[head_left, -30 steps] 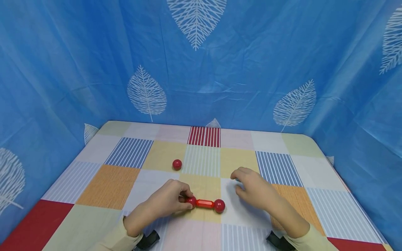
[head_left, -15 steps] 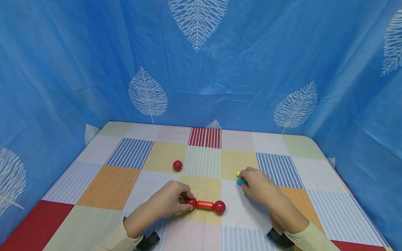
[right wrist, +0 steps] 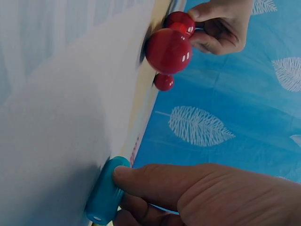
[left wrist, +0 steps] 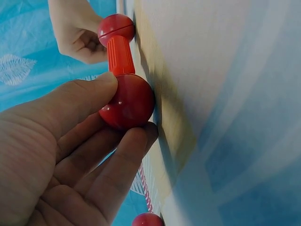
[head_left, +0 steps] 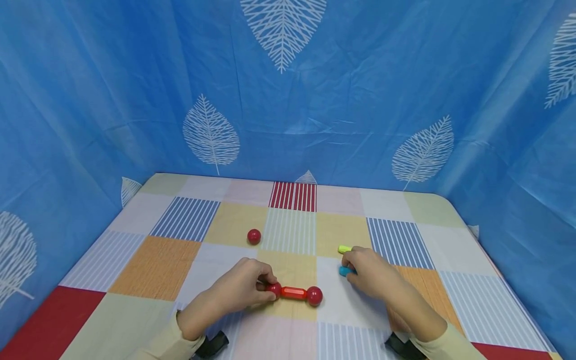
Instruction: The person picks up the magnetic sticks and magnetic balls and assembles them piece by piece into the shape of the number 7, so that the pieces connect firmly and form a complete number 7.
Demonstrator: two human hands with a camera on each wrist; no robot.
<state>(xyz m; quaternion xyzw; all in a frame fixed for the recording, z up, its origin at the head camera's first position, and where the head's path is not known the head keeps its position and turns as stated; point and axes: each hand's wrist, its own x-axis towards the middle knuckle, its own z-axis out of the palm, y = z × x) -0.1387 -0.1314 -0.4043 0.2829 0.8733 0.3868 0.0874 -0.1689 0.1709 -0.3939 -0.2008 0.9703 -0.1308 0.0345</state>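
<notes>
Pinching left ball [left wrist: 129, 103] of red dumbbell [head_left: 294, 293] on desk [head_left: 148, 310] between left fingers [left wrist: 130, 143]; pinching blue rod [right wrist: 104, 193] with right fingers [right wrist: 146, 179], parted only to rod width, near yellow rod [head_left: 344, 249]. Probably light, stiff, slick; prone to rolling. Best held by balls at widest, rods mid-length.

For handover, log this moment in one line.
Left hand: grips red ball-ended rod | Right hand: pinches blue cylinder | Others: yellow stick, lone red ball
</notes>
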